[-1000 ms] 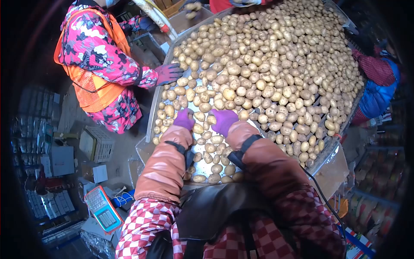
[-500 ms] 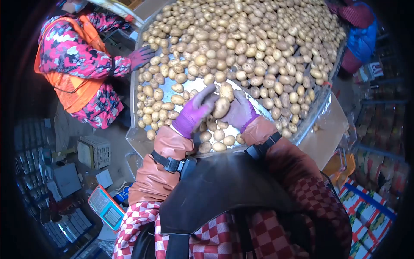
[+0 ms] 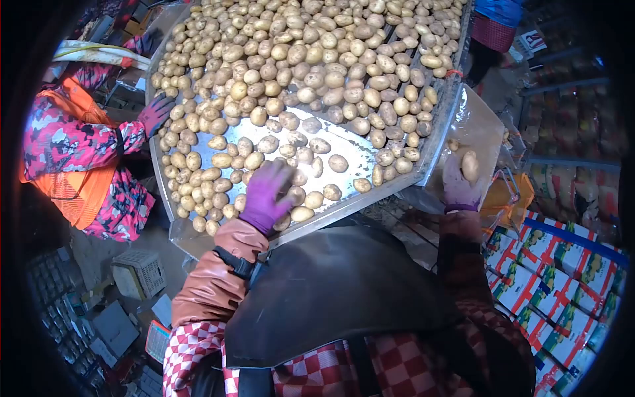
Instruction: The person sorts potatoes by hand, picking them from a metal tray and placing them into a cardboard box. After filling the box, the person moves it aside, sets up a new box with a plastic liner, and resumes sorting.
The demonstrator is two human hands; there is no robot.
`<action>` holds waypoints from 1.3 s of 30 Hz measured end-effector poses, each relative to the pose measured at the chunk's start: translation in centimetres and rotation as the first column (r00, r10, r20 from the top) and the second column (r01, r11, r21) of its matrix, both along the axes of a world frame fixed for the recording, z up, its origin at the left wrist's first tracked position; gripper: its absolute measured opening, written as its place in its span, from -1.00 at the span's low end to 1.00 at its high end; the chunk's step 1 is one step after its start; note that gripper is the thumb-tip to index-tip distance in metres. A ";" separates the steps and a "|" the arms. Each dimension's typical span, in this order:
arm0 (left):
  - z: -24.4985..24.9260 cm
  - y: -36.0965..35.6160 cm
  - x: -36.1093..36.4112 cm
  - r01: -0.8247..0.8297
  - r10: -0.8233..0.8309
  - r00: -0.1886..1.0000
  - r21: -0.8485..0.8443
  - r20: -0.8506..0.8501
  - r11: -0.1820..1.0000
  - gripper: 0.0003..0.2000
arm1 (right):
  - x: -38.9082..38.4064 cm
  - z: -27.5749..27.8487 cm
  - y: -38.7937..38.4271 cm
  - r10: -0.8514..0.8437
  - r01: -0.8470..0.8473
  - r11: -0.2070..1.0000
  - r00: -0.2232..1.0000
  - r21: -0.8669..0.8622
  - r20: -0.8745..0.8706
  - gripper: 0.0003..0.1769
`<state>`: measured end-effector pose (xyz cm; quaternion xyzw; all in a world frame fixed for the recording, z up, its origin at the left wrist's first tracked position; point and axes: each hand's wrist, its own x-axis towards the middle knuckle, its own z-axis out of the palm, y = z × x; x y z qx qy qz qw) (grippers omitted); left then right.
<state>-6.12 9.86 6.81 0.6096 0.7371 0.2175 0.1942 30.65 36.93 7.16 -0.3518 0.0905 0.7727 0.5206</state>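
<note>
My left hand (image 3: 268, 192), in a purple glove, reaches over loose potatoes (image 3: 254, 161) near the front edge of the metal sorting table (image 3: 357, 140). Its thumb is apart from the fingers, which are smeared by motion and touch the potatoes. Out to the right, my right hand (image 3: 458, 184), gloved too, has a potato (image 3: 469, 165) against its fingers over a cardboard box (image 3: 486, 122) fixed beside the table. A smaller potato (image 3: 453, 143) shows just beyond those fingers.
At the left, a co-worker in an orange vest (image 3: 63, 172) rests a gloved hand (image 3: 156, 114) on the table's edge. Another person (image 3: 496, 26) stands at the far right. Printed cartons (image 3: 549, 278) are stacked at lower right. A white crate (image 3: 139, 272) sits on the floor.
My hands have moved apart from the middle, where they held potatoes together. The right swung out over the cardboard box with a potato; the left came down onto the potatoes. The view shifted right.
</note>
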 end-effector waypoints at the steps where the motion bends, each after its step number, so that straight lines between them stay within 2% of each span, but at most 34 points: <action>1: 0.2 0.6 0.5 0.126 -0.143 0.987 -0.211 -0.069 0.969 -0.29 | -1.6 0.9 -0.7 0.012 -0.015 1.000 0.976 0.014 0.215 -0.27; 2: -2.1 0.1 0.3 0.179 -0.215 0.951 -0.172 -0.222 0.969 -0.29 | -2.5 1.5 -0.8 0.020 -0.033 0.999 0.908 0.024 0.419 -0.24; 3: -4.5 -0.6 -0.2 0.236 -0.273 0.887 -0.142 -0.373 0.961 -0.28 | -2.3 -0.6 -0.4 0.207 -0.302 0.941 0.869 0.150 0.449 -0.26; 4: -4.6 -0.3 -1.0 0.174 -0.209 0.890 -0.120 -0.405 0.977 -0.28 | -2.1 -2.6 0.1 0.369 -0.543 0.799 0.782 0.258 0.503 -0.28; 5: -4.8 0.3 -2.0 0.115 -0.146 0.889 -0.097 -0.434 0.989 -0.27 | -3.5 -2.9 0.0 0.299 -0.689 0.677 0.579 0.259 0.758 -0.29; 6: -4.6 0.9 -2.8 -0.018 -0.069 0.879 -0.179 -0.472 0.984 -0.23 | -6.4 -3.1 -1.0 0.160 -0.815 0.548 0.327 0.191 0.931 -0.31; 7: -5.2 0.2 -3.6 -0.136 0.106 0.930 -0.063 -0.351 0.989 -0.21 | -9.0 -3.3 -1.6 -0.030 -0.902 0.427 0.060 0.067 0.998 -0.32; 8: -6.2 -0.9 -4.8 -0.266 0.268 0.941 0.037 -0.208 0.963 -0.18 | -10.2 -6.6 -1.6 -0.202 -0.892 0.353 -0.367 -0.282 0.908 -0.19; 9: -7.0 -1.7 -5.9 -0.400 0.407 0.912 0.119 -0.047 0.909 -0.16 | -13.7 -5.3 -4.5 -0.396 -0.629 0.304 -0.767 -0.716 0.505 -0.02; 10: -7.3 -2.7 -6.2 -0.444 0.452 0.885 0.093 -0.111 0.891 -0.14 | -15.2 -4.9 -7.0 -0.484 -0.608 0.277 -0.757 -0.744 0.438 0.06; 11: -7.8 -4.5 -6.3 -0.493 0.497 0.850 0.067 -0.174 0.867 -0.11 | -16.2 -4.7 -9.0 -0.600 -0.616 0.149 -0.678 -0.773 0.424 0.00; 12: -10.7 -7.3 -6.7 -0.491 0.488 0.842 0.045 -0.231 0.870 -0.11 | -16.7 -1.4 -10.0 -0.415 -0.778 -0.128 -0.521 -0.615 0.746 -0.07; 13: -9.3 -8.0 -5.3 -0.459 0.430 0.850 -0.026 -0.305 0.888 -0.13 | -16.9 -2.2 -10.4 -0.187 -0.860 -0.291 -0.379 -0.420 0.906 -0.26; 15: -6.6 -8.7 -3.4 -0.405 0.302 0.846 -0.162 -0.439 0.900 -0.17 | -18.0 -3.1 -7.4 -0.031 -0.842 -0.413 -0.367 -0.346 0.930 -0.45; 17: -8.1 -10.3 -2.7 -0.366 0.339 0.895 -0.044 -0.289 0.930 -0.24 | -18.4 -4.9 -2.3 -0.194 -0.856 -0.003 -0.507 -0.518 0.840 -0.61; 18: -8.8 -10.6 -1.8 -0.421 0.408 0.888 -0.018 -0.213 0.907 -0.26 | -17.1 -4.3 -0.3 -0.475 -0.989 0.097 -0.146 -0.113 0.868 -0.62; 19: -9.3 -10.9 -1.3 -0.427 0.413 0.889 -0.032 -0.200 0.904 -0.27 | -17.5 -3.5 1.4 -0.439 -0.972 0.145 -0.229 -0.183 0.869 -0.58; 21: -7.9 -10.2 0.1 -0.418 0.369 0.872 -0.096 -0.322 0.903 -0.26 | -18.3 -1.7 4.8 -0.356 -0.917 0.225 -0.393 -0.330 0.848 -0.49; 25: -7.9 -10.0 0.7 -0.463 0.417 0.862 -0.113 -0.289 0.879 -0.29 | -21.2 -3.7 6.8 -0.611 -0.837 0.158 -0.500 -0.524 0.614 -0.45; 27: -7.6 -9.9 1.0 -0.467 0.424 0.858 -0.097 -0.288 0.879 -0.31 | -21.8 -4.7 6.5 -0.722 -0.783 0.150 -0.504 -0.603 0.475 -0.42; 28: -8.8 -10.2 1.2 -0.473 0.443 0.830 -0.008 -0.340 0.881 -0.35 | -21.7 -4.4 6.5 -0.670 -0.698 0.078 -0.566 -0.712 0.481 -0.38; 29: -8.0 -9.8 1.8 -0.477 0.471 0.847 0.039 -0.248 0.878 -0.40 | -20.8 -3.7 6.4 -0.628 -0.610 -0.015 -0.611 -0.792 0.482 -0.34; 30: -7.5 -9.7 2.1 -0.538 0.536 0.837 0.008 -0.111 0.843 -0.46 | -21.5 -4.3 7.1 -0.661 -0.638 -0.048 -0.556 -0.768 0.504 -0.38; 31: -6.9 -9.7 2.2 -0.525 0.525 0.829 0.059 -0.193 0.849 -0.46 | -22.1 -5.0 7.8 -0.692 -0.663 -0.083 -0.499 -0.744 0.522 -0.41; 32: -6.0 -9.2 2.3 -0.537 0.527 0.812 0.033 -0.252 0.843 -0.46 | -20.4 -6.5 8.2 -0.782 -0.692 -0.093 -0.394 -0.716 0.483 -0.44; 35: -4.0 -9.0 3.1 -0.553 0.541 0.777 0.060 -0.321 0.831 -0.42 | -18.8 -13.4 10.0 -0.963 -0.646 -0.049 -0.173 -0.762 0.208 -0.28; 37: -2.9 -8.6 3.1 -0.585 0.532 0.801 -0.172 -0.274 0.793 -0.35 | -18.0 -11.0 8.6 -0.879 -0.727 -0.022 -0.312 -0.687 0.359 -0.20; 39: -5.5 -9.2 3.1 -0.620 0.556 0.768 -0.149 -0.318 0.771 -0.30 | -17.8 -8.7 8.2 -0.739 -0.779 0.024 -0.436 -0.626 0.514 -0.11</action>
